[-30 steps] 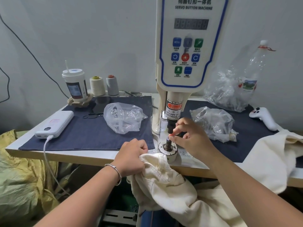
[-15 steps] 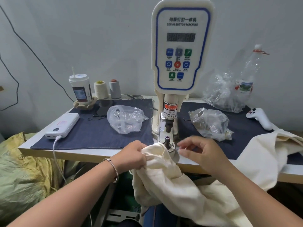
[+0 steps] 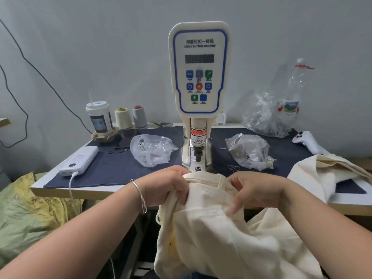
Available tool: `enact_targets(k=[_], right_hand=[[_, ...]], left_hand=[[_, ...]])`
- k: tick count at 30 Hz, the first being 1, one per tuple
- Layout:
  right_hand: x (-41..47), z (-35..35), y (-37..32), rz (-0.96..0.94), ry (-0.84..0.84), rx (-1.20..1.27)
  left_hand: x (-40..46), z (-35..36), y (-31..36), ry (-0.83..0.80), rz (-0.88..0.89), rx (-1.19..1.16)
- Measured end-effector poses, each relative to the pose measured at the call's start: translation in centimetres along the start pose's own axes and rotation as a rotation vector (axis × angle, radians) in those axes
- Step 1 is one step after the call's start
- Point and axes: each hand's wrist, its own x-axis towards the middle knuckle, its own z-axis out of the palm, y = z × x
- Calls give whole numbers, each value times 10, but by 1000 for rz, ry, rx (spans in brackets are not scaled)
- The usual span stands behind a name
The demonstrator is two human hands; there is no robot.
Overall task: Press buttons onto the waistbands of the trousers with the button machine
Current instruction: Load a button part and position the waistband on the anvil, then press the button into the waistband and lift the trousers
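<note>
The cream servo button machine (image 3: 198, 77) stands at the middle of the table, its black punch (image 3: 198, 155) raised above the lower die (image 3: 198, 168), where a small button part sits. Cream trousers (image 3: 211, 228) hang off the table's front edge, their waistband (image 3: 203, 179) lifted just in front of the die. My left hand (image 3: 165, 185) grips the waistband at its left. My right hand (image 3: 255, 190) holds the fabric at its right, fingers curled over the cloth.
Clear bags of metal buttons lie left (image 3: 151, 149) and right (image 3: 249, 151) of the machine on dark mats. A white power bank (image 3: 79, 161) with its cable, a cup (image 3: 99, 117), two thread cones (image 3: 131, 116), a white controller (image 3: 307, 140) and more cream trousers (image 3: 326, 174) are on the table.
My right hand left the die, where it had set a button part, and came down onto the trousers. Both hands have raised the waistband towards the die. The camera pulled back.
</note>
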Motion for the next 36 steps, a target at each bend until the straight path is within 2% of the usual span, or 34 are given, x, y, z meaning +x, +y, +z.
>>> enact_targets(k=[4,6,8,11,14,19,22,24,28,32,36], right_hand=[[-4,-18,-4,-60,173,161],[-2,-23,-7,-67,210,189],[1,-25,-8,-48,230,207],[6,-30,-7,-27,293,245],[17,-32,-6,29,478,220],[46,-28,2,103,758,-199],[65,-28,6,115,815,-357],[73,-32,5,54,816,-349],[83,-46,-3,73,876,-431],[94,-50,-4,27,887,-501],[103,-54,4,-82,916,-602]], left_hand=[[4,-3,2,-111,-104,-107],[6,-5,3,-261,-113,-43],[6,-6,2,-315,-74,26],[8,-9,-5,-164,-15,-21],[11,-12,-16,-47,1,-164],[17,3,-41,184,-13,-221],[24,9,-55,327,3,-201],[29,7,-55,389,21,-183],[45,-9,-45,381,15,-211],[59,-33,-46,486,39,-73],[69,-54,-54,605,55,283]])
